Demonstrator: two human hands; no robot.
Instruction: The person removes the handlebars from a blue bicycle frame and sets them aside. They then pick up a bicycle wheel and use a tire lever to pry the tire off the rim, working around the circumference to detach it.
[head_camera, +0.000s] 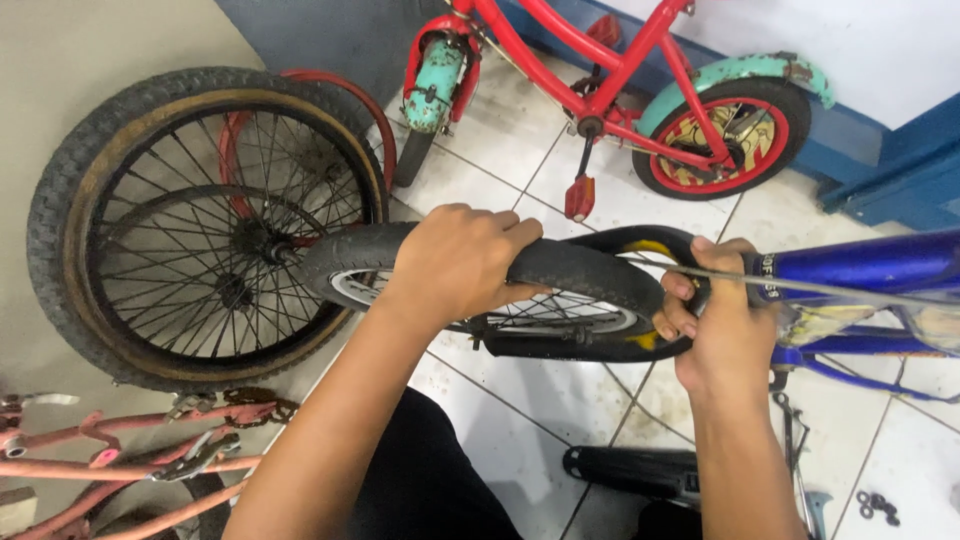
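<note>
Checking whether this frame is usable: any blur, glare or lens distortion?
Head view: even, soft light, faint shadows; left hand on the black tyre is sharp; the blue frame at right smears slightly; mild glare on the white floor tiles; wide-angle bending near edges.
</note>
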